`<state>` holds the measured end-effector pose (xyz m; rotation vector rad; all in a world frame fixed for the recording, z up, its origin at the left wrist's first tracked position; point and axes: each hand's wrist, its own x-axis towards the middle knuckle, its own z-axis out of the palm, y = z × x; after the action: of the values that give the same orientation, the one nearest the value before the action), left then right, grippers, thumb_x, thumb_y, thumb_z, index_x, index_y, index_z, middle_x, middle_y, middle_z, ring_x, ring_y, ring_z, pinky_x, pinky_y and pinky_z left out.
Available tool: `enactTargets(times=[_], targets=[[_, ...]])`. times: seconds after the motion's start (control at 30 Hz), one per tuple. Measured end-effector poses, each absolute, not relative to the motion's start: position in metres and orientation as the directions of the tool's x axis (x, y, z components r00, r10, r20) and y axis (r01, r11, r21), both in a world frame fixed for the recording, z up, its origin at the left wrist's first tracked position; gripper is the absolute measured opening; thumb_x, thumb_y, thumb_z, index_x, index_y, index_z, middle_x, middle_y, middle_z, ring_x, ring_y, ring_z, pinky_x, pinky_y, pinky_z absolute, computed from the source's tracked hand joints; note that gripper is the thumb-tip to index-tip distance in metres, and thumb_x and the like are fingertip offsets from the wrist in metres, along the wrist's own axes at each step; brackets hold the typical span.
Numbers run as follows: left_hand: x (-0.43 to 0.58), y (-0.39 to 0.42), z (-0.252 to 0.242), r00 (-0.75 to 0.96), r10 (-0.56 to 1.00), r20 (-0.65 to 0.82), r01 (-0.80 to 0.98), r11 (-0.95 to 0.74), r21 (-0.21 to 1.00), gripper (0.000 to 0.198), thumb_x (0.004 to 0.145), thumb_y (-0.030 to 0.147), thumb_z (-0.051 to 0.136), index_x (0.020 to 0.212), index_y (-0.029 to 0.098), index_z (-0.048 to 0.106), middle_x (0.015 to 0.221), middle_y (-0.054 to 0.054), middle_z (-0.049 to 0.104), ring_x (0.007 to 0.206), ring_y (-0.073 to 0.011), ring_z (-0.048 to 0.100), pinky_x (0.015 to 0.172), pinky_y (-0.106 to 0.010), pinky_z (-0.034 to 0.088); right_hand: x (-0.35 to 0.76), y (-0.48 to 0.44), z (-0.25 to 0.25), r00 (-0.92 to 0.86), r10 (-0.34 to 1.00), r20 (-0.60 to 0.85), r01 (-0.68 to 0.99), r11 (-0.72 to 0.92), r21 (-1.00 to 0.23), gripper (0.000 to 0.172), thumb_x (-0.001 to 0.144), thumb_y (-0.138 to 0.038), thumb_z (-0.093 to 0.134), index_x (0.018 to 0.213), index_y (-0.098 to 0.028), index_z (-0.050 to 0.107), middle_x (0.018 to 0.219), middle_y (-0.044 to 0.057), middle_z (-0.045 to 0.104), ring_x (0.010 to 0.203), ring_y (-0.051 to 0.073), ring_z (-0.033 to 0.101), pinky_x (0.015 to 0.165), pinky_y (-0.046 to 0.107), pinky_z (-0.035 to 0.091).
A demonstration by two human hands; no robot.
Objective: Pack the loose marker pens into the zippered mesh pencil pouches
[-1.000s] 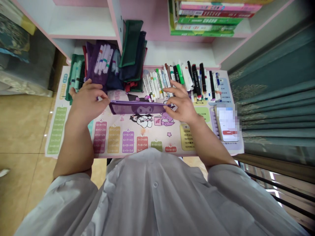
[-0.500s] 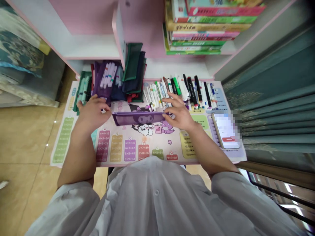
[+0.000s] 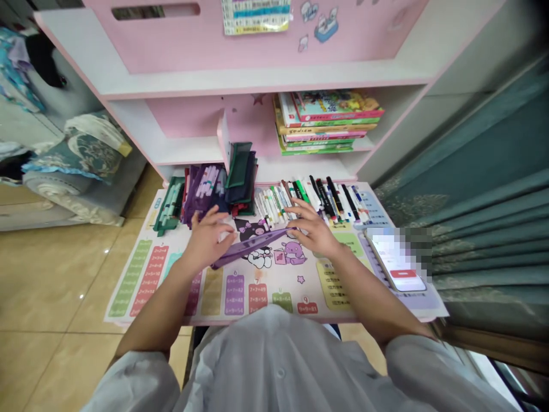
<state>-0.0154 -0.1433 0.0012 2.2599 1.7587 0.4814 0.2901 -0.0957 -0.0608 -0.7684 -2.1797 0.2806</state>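
A flat purple mesh pencil pouch (image 3: 255,245) slants low over the desk mat, its left end nearer my body. At that left end is my left hand (image 3: 209,239), thumb against the pouch and the other fingers bent forward; its exact grip is partly hidden. My right hand (image 3: 315,232) pinches the pouch's right end between thumb and finger, the other fingers raised beside a row of markers (image 3: 274,207). Behind my left hand lie a purple pouch with pale markers (image 3: 207,182) on it and a green pouch (image 3: 169,206) holding light green markers.
More dark green and navy pouches (image 3: 240,177) are stacked against the shelf divider (image 3: 223,137). Black and white pens (image 3: 330,197) continue the row to the right. A phone (image 3: 397,260) lies at the mat's right side. Books (image 3: 326,123) are piled on the shelf above.
My view has tilted up, showing more of the shelf. The left hand has moved inward along the pouch, which has gone from nearly level to slanting and looks slimmer.
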Motion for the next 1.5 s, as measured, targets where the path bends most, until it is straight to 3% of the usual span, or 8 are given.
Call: enactTargets(times=[0.13, 0.33, 0.43, 0.57, 0.67, 0.87, 1.17, 1.5], targets=[[-0.005, -0.148, 0.001, 0.426, 0.898, -0.114, 0.795, -0.311, 0.522, 0.027, 0.087, 0.043, 0.058, 0.074, 0.026, 0.074, 0.126, -0.005, 0.069, 0.134, -0.0298, 0.05, 0.117, -0.059, 0.024, 0.287, -0.098, -0.059, -0.513, 0.65, 0.56, 0.445, 0.76, -0.475, 0.014, 0.091, -0.032, 0.059, 0.083, -0.025, 0.067, 0.127, 0.008, 0.064, 0.142, 0.032, 0.04, 0.11, 0.058, 0.043], [0.013, -0.154, -0.008, 0.485, 0.853, -0.194, 0.771, -0.313, 0.554, 0.022, 0.084, 0.041, 0.062, 0.074, 0.025, 0.072, 0.131, -0.007, 0.066, 0.14, -0.0309, 0.043, 0.117, -0.062, 0.022, 0.284, -0.099, -0.062, -0.551, 0.667, 0.502, 0.448, 0.743, -0.497, 0.017, 0.092, -0.034, 0.057, 0.084, -0.024, 0.067, 0.127, 0.011, 0.063, 0.143, 0.033, 0.038, 0.111, 0.059, 0.041], [0.018, -0.154, -0.013, 0.458, 0.874, -0.163, 0.777, -0.305, 0.55, 0.023, 0.084, 0.034, 0.06, 0.065, 0.023, 0.069, 0.125, -0.005, 0.069, 0.136, -0.031, 0.047, 0.114, -0.061, 0.028, 0.279, -0.101, -0.064, -0.515, 0.687, 0.512, 0.466, 0.726, -0.505, 0.014, 0.092, -0.035, 0.058, 0.087, -0.025, 0.067, 0.128, 0.009, 0.063, 0.142, 0.033, 0.039, 0.111, 0.059, 0.042], [0.023, -0.155, -0.019, 0.308, 0.951, -0.029, 0.797, -0.241, 0.554, 0.026, 0.082, 0.03, 0.06, 0.057, 0.022, 0.062, 0.118, -0.005, 0.072, 0.131, -0.0287, 0.052, 0.11, -0.053, 0.037, 0.268, -0.108, -0.066, -0.265, 0.738, 0.62, 0.53, 0.649, -0.546, 0.019, 0.086, -0.039, 0.065, 0.101, -0.027, 0.063, 0.128, 0.011, 0.061, 0.139, 0.035, 0.043, 0.109, 0.061, 0.042], [0.03, -0.159, -0.024, 0.205, 0.976, 0.066, 0.816, -0.208, 0.539, 0.03, 0.084, 0.032, 0.059, 0.057, 0.021, 0.06, 0.121, -0.006, 0.071, 0.133, -0.0284, 0.051, 0.111, -0.054, 0.034, 0.258, -0.119, -0.066, -0.156, 0.748, 0.645, 0.557, 0.606, -0.568, 0.015, 0.086, -0.04, 0.065, 0.086, -0.025, 0.063, 0.124, 0.01, 0.062, 0.138, 0.035, 0.043, 0.109, 0.06, 0.043], [0.043, -0.167, -0.034, 0.168, 0.971, 0.17, 0.85, -0.23, 0.474, 0.033, 0.088, 0.033, 0.055, 0.058, 0.02, 0.062, 0.129, -0.007, 0.067, 0.138, -0.0303, 0.045, 0.113, -0.06, 0.026, 0.24, -0.139, -0.07, -0.284, 0.787, 0.547, 0.568, 0.598, -0.565, 0.029, 0.082, -0.041, 0.069, 0.062, -0.022, 0.06, 0.126, 0.012, 0.061, 0.14, 0.039, 0.039, 0.11, 0.063, 0.039], [0.036, -0.157, -0.042, 0.149, 0.982, 0.111, 0.885, -0.183, 0.429, 0.031, 0.084, 0.034, 0.058, 0.057, 0.021, 0.062, 0.126, -0.007, 0.069, 0.135, -0.0328, 0.048, 0.114, -0.064, 0.023, 0.232, -0.14, -0.082, -0.372, 0.787, 0.492, 0.568, 0.612, -0.55, 0.016, 0.071, -0.013, 0.065, 0.058, -0.022, 0.059, 0.127, 0.01, 0.062, 0.143, 0.037, 0.036, 0.109, 0.061, 0.04], [0.03, -0.152, -0.039, 0.104, 0.987, 0.126, 0.888, -0.149, 0.435, 0.033, 0.085, 0.031, 0.054, 0.054, 0.021, 0.059, 0.125, -0.005, 0.069, 0.136, -0.031, 0.047, 0.115, -0.062, 0.024, 0.243, -0.126, -0.077, -0.358, 0.786, 0.505, 0.575, 0.611, -0.544, 0.023, 0.082, -0.03, 0.066, 0.061, -0.022, 0.062, 0.125, 0.011, 0.063, 0.141, 0.037, 0.038, 0.109, 0.062, 0.04]])
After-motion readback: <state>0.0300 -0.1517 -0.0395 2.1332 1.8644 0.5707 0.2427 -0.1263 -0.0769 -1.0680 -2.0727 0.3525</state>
